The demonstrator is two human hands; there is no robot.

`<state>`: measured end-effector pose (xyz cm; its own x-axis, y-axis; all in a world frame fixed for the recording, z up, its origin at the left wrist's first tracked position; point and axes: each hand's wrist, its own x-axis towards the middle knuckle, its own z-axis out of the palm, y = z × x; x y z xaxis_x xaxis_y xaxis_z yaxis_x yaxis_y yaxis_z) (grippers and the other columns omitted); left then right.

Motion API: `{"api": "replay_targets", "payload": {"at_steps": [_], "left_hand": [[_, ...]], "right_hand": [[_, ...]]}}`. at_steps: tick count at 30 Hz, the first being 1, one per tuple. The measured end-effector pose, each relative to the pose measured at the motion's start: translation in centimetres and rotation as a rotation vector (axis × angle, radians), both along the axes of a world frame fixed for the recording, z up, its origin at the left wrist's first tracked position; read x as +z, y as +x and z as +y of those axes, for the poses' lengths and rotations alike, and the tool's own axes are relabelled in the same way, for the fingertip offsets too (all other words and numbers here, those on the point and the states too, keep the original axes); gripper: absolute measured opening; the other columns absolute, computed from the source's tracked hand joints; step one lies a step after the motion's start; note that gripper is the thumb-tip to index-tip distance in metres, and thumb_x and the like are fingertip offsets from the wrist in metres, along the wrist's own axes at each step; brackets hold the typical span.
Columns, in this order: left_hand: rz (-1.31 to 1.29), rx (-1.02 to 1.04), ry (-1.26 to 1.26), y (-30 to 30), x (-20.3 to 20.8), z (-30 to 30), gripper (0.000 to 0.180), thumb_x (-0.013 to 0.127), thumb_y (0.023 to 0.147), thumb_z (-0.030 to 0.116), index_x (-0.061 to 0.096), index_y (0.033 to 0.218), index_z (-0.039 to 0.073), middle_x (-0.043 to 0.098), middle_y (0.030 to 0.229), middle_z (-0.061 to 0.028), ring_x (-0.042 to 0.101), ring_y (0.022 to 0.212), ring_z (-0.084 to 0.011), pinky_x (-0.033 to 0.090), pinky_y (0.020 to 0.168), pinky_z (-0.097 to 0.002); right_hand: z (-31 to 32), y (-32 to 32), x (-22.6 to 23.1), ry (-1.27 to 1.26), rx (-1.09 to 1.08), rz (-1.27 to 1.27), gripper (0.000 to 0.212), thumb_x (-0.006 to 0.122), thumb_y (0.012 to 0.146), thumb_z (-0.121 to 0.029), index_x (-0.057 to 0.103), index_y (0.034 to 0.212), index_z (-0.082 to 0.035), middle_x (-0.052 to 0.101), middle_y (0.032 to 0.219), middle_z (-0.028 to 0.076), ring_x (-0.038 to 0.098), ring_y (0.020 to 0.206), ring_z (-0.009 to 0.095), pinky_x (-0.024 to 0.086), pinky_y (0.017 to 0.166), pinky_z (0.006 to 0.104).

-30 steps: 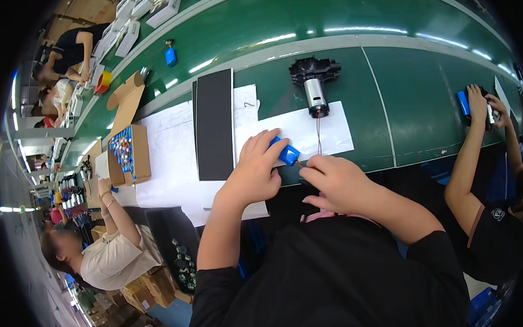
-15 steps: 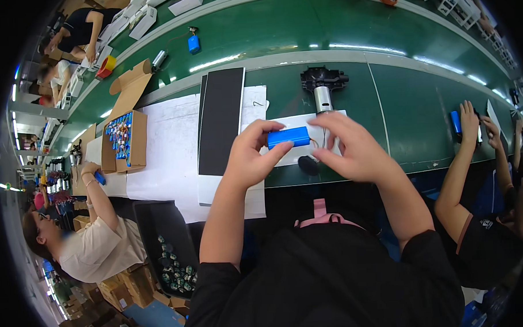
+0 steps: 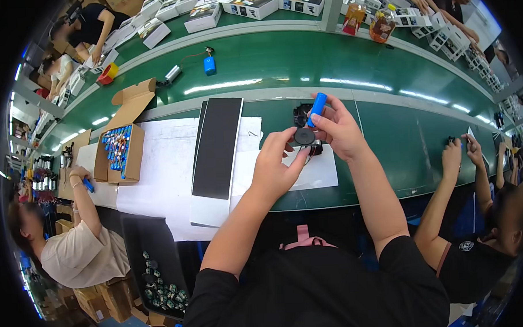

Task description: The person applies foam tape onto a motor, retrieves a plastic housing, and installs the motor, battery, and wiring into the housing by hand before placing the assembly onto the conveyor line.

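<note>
My right hand (image 3: 342,130) grips a blue battery pack (image 3: 318,108), which stands tilted upward between the thumb and fingers. In my left hand (image 3: 275,167), a round black disc (image 3: 304,136) is pinched by its edge, just below the battery pack. Thin wires show under the disc. Behind both hands lies a black motor housing (image 3: 301,114), mostly covered by them. Beneath my hands a white sheet (image 3: 325,171) rests on the green bench.
Left of my hands are black boards (image 3: 219,147) on white paper (image 3: 158,167), then a cardboard box (image 3: 134,153) of small blue batteries. A black bin (image 3: 151,231) with several round parts stands lower left. Co-workers sit on both sides. Bottles (image 3: 381,25) stand at the back.
The battery pack has passed from my left hand to my right and is now upright. My left hand has picked up the black disc from the bench. The view has shifted.
</note>
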<state>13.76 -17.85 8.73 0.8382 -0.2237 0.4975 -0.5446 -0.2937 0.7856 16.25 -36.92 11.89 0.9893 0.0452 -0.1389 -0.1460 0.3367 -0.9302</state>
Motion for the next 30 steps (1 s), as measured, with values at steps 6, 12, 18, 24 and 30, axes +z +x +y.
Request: {"api": "replay_targets", "payload": {"at_steps": [6,12,18,24,30], "left_hand": [[-0.149,0.033,-0.014,2.1,0.7,-2.9,0.045,0.078,0.081,0.005,0.066,0.124,0.002,0.066,0.103,-0.0142,0.068,0.088,-0.0310,0.056,0.075,-0.0375],[-0.312,0.141,0.114,5.3,-0.7,-3.4,0.033,0.074,0.082,0.003,0.069,0.114,0.001,0.067,0.102,-0.0153,0.068,0.086,-0.0334,0.056,0.074,-0.0395],[0.049,0.239,0.173,7.1,-4.1,-3.6,0.017,0.073,0.090,0.011,0.067,0.101,-0.001,0.068,0.098,-0.0166,0.068,0.078,-0.0282,0.055,0.068,-0.0340],[0.359,0.344,-0.090,8.0,-4.2,-4.3,0.023,0.071,0.091,0.017,0.065,0.086,-0.004,0.068,0.077,-0.0128,0.065,0.063,-0.0195,0.052,0.062,-0.0338],[0.553,0.331,-0.085,8.8,-4.4,-4.0,0.024,0.072,0.094,0.020,0.069,0.093,-0.004,0.072,0.075,-0.0076,0.065,0.067,-0.0098,0.052,0.062,-0.0272]], "right_hand": [[-2.1,2.1,-2.2,-0.043,-0.026,-0.152,0.050,0.079,0.086,-0.003,0.050,0.127,-0.004,0.068,0.114,0.013,0.068,0.104,0.021,0.053,0.097,0.0349],[-3.6,4.5,-2.4,-0.042,-0.083,-0.160,0.044,0.077,0.087,-0.002,0.050,0.120,-0.007,0.069,0.111,0.014,0.068,0.100,0.020,0.056,0.086,0.0315],[-5.2,5.6,-5.2,-0.688,-0.122,-0.265,0.030,0.083,0.083,-0.014,0.062,0.102,-0.004,0.072,0.099,0.009,0.070,0.090,0.016,0.056,0.079,0.0337],[-4.0,6.1,-5.1,-0.924,-0.196,-0.587,0.018,0.079,0.085,-0.011,0.073,0.099,-0.001,0.074,0.095,0.011,0.071,0.091,0.023,0.056,0.080,0.0336],[-4.2,6.8,-6.1,-1.054,0.003,-0.774,0.016,0.072,0.089,-0.007,0.074,0.104,-0.001,0.074,0.103,0.012,0.069,0.102,0.031,0.054,0.089,0.0361]]}}
